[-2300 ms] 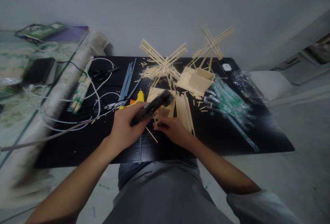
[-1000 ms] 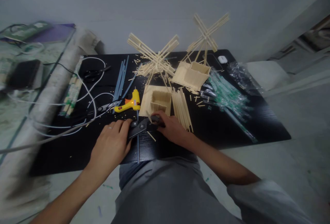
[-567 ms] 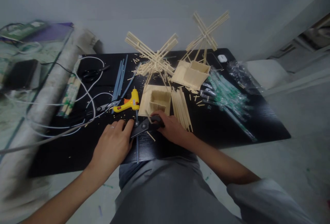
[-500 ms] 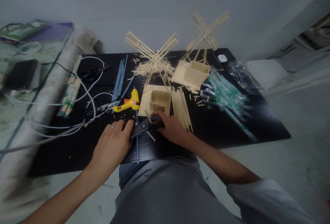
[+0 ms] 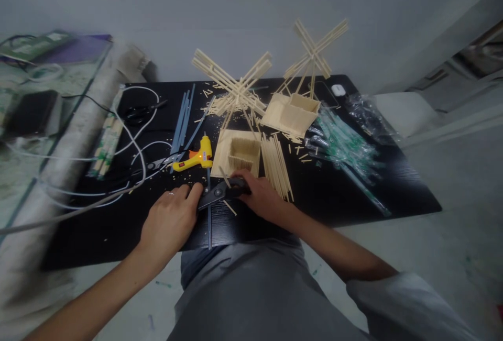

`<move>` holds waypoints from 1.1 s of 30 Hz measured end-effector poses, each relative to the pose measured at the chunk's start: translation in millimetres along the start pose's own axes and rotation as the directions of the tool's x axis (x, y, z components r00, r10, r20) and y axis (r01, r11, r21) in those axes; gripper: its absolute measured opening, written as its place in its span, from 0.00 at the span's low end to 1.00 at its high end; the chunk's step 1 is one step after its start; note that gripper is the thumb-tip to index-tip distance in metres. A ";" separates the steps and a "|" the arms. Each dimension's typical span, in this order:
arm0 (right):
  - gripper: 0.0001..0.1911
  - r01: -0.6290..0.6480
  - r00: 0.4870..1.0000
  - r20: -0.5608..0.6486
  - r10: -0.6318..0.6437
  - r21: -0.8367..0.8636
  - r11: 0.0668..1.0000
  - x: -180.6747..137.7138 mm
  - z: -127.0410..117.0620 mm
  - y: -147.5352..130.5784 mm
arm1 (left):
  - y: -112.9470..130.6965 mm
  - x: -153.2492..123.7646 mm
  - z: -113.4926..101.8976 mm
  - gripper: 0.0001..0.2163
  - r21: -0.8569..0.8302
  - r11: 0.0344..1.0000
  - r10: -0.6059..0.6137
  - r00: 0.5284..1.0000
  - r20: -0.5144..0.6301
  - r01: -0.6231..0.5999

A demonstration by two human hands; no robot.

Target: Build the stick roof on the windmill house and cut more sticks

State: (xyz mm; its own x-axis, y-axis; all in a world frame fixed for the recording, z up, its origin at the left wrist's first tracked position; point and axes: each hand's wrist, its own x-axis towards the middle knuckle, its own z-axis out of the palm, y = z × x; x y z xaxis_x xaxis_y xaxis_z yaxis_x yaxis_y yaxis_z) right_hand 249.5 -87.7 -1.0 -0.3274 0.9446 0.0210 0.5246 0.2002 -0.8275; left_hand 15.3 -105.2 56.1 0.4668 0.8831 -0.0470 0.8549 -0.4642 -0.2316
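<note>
Black shears [image 5: 218, 192] with a round pivot lie low over the front of the table. My right hand [image 5: 259, 194] is closed around their handles. At the blade end, my left hand [image 5: 173, 212] has its fingers curled together, touching or very near the tip; what they hold is hidden. One short thin wooden stick [image 5: 230, 208] shows beside the shears, and a blue-grey strip [image 5: 209, 228] runs beneath them. Just beyond stands a wooden stick model [image 5: 220, 155] with a box on its base and crossed blades above. A yellow glue gun [image 5: 194, 157] lies to its left.
A second windmill-like model [image 5: 275, 110] stands at the back right. Loose sticks [image 5: 277, 168], plastic wrappers [image 5: 346, 142] and blue-grey strips [image 5: 183, 121] lie around. White cables [image 5: 137, 147] loop across the left side, near black scissors [image 5: 135, 114]. Cut pieces are scattered at the back.
My left hand has shifted very slightly left and the shears barely moved. Everything else on the table looks the same.
</note>
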 end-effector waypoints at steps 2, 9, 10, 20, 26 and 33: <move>0.21 -0.018 1.000 0.014 0.018 0.030 0.999 -0.9 -2.1 -1.5 | -3.7 -0.1 5.0 0.13 -0.026 1.000 -0.012 0.999 -0.040 0.011; 0.11 -0.061 0.997 0.039 0.063 -0.055 0.997 -10.1 -8.7 -9.7 | -26.6 -7.8 28.8 0.15 -0.294 0.946 -0.185 0.973 -0.135 0.139; 0.11 -0.043 0.998 0.041 0.047 -0.102 0.994 -11.1 -8.0 -10.8 | -28.8 -8.8 31.0 0.19 -0.353 0.926 -0.188 0.975 -0.121 0.134; 0.24 0.007 0.999 0.050 -0.019 0.217 0.976 -12.8 -22.3 -24.8 | -26.2 -6.2 18.5 0.30 -0.661 0.729 -0.088 0.982 0.166 0.177; 0.27 -0.119 0.943 0.313 -0.109 0.627 0.770 -12.5 -31.0 -32.2 | -17.3 -0.8 5.4 0.30 -0.659 0.731 -0.003 0.967 0.255 0.176; 0.27 -0.176 0.964 0.265 0.004 0.628 0.758 -12.2 -15.3 -24.2 | -9.5 1.4 4.3 0.31 -0.573 0.800 0.013 0.949 0.316 0.180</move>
State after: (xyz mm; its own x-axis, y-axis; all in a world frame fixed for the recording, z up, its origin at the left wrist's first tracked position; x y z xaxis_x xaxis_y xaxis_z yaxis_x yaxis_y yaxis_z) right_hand 252.8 -100.1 27.4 -0.5220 0.8427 -0.1318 -0.0379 -0.1773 -0.9834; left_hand 6.8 -99.3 54.1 0.3824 0.8533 -0.3544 0.8972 -0.2512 0.3632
